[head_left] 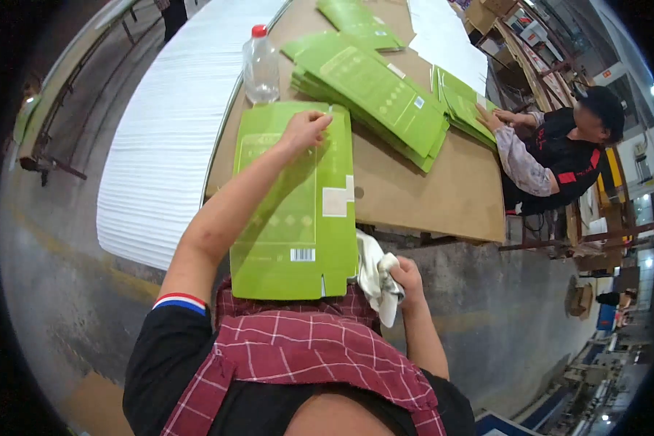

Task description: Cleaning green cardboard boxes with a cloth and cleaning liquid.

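A flat green printed cardboard sheet [276, 261] lies in front of me, its near edge reaching past the table edge to my apron. Over the sheet's far right corner, my left hand [306, 131] is closed with thumb and fingers pinched together; what they hold, if anything, is too small to make out. Down at the sheet's near right side, my right hand [408, 280] grips a crumpled, stained white cloth [374, 272]. The cloth hangs beside the table edge. Part of the sheet is hidden under my left forearm.
A fanned stack of green sheets [370, 91] lies ahead on the brown-topped table [428, 207]. A clear red-capped bottle [261, 69] stands beyond my sheet. White layered sheeting [167, 123] extends along the left. At right, a co-worker [559, 149] touches more green sheets [461, 105].
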A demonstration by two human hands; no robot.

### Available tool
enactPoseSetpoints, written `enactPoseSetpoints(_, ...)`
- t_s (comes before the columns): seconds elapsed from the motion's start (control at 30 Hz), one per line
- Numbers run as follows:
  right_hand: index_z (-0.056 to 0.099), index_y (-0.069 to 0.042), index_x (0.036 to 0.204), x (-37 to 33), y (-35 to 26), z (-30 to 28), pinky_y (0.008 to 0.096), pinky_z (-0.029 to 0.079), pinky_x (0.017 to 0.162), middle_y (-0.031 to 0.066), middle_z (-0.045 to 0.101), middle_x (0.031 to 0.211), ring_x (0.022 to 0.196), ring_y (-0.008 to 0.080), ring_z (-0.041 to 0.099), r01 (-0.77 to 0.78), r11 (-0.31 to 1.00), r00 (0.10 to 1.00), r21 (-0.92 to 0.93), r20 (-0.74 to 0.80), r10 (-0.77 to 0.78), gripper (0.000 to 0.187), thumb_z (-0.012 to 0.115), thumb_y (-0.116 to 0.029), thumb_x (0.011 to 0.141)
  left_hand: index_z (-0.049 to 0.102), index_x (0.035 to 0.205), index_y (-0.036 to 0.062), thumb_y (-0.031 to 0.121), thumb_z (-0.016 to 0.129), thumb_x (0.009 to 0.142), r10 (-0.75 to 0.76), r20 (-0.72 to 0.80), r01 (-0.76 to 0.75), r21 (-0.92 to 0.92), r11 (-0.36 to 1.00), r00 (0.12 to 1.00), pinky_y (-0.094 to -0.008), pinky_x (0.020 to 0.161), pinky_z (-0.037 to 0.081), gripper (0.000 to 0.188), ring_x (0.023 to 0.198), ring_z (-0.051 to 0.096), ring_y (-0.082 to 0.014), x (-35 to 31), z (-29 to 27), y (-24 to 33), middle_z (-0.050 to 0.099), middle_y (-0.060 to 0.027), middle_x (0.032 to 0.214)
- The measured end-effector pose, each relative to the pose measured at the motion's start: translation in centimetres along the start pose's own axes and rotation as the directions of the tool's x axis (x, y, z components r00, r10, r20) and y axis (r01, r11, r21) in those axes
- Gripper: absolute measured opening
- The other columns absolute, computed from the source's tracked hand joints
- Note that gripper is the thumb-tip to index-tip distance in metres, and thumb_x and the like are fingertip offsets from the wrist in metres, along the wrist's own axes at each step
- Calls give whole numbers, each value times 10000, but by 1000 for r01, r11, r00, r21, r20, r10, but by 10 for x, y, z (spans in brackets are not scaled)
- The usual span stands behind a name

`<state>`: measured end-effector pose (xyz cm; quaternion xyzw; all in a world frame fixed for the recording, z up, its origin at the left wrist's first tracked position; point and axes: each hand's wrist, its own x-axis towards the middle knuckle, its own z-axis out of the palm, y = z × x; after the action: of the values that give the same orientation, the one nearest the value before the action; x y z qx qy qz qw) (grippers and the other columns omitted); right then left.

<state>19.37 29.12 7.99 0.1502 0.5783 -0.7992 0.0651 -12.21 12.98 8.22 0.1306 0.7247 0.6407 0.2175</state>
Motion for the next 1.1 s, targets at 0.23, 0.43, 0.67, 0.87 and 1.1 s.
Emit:
enactPoseSetpoints(0.23,562,0,862,-12,21,-9,243,450,559,44,582,742,618,113,554,83,935,993,344,-105,-49,319,594,-309,788,444,1056,13,374,590,798,-359,23,326,-478,816,933,-229,397,462,467,675,588,-212,95,75,11,514,-145,906)
enactPoseSetpoints(0.43,535,-46,961,-21,47,-43,251,467,528,33,585,786,613,125,557,204,773,935,600,-353,27,346,540,-358,813,483,860,15,225,539,828,-16,-322,-117,-388,914,946,-243,387,437,219,540,550,-163,105,90,37,524,-60,674)
enactPoseSetpoints(0.67,420,-50,1210,-27,-3,-79,337,507,690,92,571,1036,856,193,587,554,585,833,593,-380,-402,594,587,-426,781,499,960,46,252,523,855,162,-136,-189,-219,957,977,-230,525,455,233,633,531,-95,0,-1,67,548,-24,774)
enactPoseSetpoints(0.87,332,-27,1244,-12,-58,-50,435,437,873,156,482,1131,1012,305,513,666,688,742,290,-350,-571,572,539,-37,710,507,1045,29,249,530,850,-226,44,229,-97,969,973,-199,518,430,294,604,526,-60,-133,-87,21,561,4,764)
enactPoseSetpoints(1.1,550,-54,1021,91,-43,46,256,461,643,60,590,858,681,126,560,328,763,933,-556,64,-355,273,599,-117,760,372,1259,111,341,541,815,477,-104,-117,903,412,873,-390,870,362,528,1096,403,-289,-134,-75,-21,455,-171,1139)
